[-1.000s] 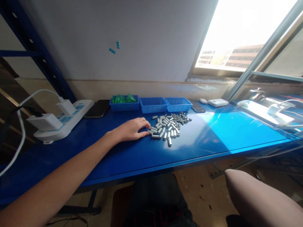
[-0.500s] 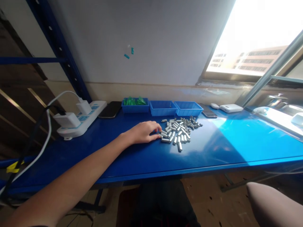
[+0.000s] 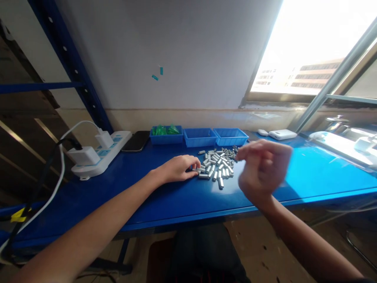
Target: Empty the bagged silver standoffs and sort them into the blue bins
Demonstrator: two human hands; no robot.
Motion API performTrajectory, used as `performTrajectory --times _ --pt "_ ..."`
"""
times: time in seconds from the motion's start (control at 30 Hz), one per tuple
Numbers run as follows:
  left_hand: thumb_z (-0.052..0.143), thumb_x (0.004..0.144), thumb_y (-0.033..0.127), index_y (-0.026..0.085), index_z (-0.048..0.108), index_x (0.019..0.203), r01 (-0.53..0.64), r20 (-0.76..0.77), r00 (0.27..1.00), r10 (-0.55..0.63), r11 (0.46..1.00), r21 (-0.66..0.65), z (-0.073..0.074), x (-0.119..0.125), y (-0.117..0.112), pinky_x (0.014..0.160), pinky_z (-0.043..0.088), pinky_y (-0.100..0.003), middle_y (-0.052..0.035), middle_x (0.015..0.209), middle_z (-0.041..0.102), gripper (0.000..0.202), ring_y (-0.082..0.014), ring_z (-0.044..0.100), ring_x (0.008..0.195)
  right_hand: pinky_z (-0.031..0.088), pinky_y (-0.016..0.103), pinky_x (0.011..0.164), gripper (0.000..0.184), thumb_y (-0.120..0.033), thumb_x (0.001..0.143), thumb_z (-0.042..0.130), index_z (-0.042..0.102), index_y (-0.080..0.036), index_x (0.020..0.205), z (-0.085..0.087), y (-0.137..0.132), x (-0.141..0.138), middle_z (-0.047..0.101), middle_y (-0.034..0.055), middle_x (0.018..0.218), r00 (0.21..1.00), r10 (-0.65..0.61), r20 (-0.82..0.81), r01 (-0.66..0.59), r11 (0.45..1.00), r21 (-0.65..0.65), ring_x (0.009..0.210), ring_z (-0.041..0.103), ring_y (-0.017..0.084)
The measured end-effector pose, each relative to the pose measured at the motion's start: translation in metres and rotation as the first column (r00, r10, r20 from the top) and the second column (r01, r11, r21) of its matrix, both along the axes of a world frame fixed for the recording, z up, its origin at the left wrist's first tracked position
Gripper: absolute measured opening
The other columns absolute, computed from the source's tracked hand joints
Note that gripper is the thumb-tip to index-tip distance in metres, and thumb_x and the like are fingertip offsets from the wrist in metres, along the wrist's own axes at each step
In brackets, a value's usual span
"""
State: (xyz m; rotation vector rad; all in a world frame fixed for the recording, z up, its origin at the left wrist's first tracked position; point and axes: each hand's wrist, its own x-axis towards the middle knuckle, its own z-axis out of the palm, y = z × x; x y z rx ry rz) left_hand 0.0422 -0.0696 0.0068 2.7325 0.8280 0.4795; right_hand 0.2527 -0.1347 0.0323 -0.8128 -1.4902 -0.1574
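A pile of silver hex standoffs [image 3: 219,165] lies loose on the blue table. At the pile's left edge, my left hand [image 3: 179,168] rests with thumb and fingers closed around one standoff [image 3: 196,170]. Small dark screws [image 3: 228,152] are heaped against the far right side of the pile. My right hand [image 3: 262,169] is raised over the table, right of the pile, its fingers curled but smeared by motion. Whether it holds anything does not show. Behind the pile stand a blue bin [image 3: 166,139] with green packets, a middle blue bin [image 3: 200,141] and a right blue bin [image 3: 232,140].
On the left are a white power strip [image 3: 98,165] with plugged-in chargers and a dark phone [image 3: 136,141]. White cables hang over the table's left side. A white case [image 3: 282,135] lies at the back right, below the window. The table's front edge [image 3: 188,220] is close to me.
My right hand has come up from the lower right to beside the pile. My left hand stays at the pile's left edge. The whole view has shifted slightly.
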Motion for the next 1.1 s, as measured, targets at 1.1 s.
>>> performTrajectory --times 1.1 --pt "0.053 0.088 0.031 0.019 0.059 0.089 -0.111 0.076 0.991 0.109 0.994 0.017 -0.008 0.006 0.003 0.079 0.045 -0.031 -0.0048 0.091 0.062 0.013 -0.0196 0.056 0.089 0.042 0.036 0.082 0.023 -0.032 0.089 0.049 0.066 -0.016 0.091 -0.013 0.129 0.026 0.066 0.0079 0.084 0.827 -0.139 0.545 0.357 0.878 -0.318 0.086 0.056 0.023"
